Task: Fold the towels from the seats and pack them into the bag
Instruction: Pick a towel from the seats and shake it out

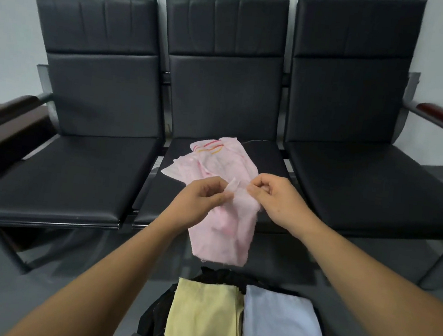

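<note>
Head view, hands [200, 201] [280, 200] pinching pink towel [226, 227]

Both bare arms reach forward, left hand [200, 196] and right hand [276, 199] close together, each pinching the thin pink towel [224, 231].

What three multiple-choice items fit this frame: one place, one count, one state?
1. Where does the pink towel's far end lie? A left seat; B middle seat; C right seat.
2. How many folded towels sit in the bag? A one; B two; C three.
3. What is the grip on the pink towel? A both hands pinch it; B one hand only; C none.
Key: B, its striped end rests there; B, a yellow towel and a blue towel lie side by side; A, the left hand and the right hand each pinch its upper edge.
</note>
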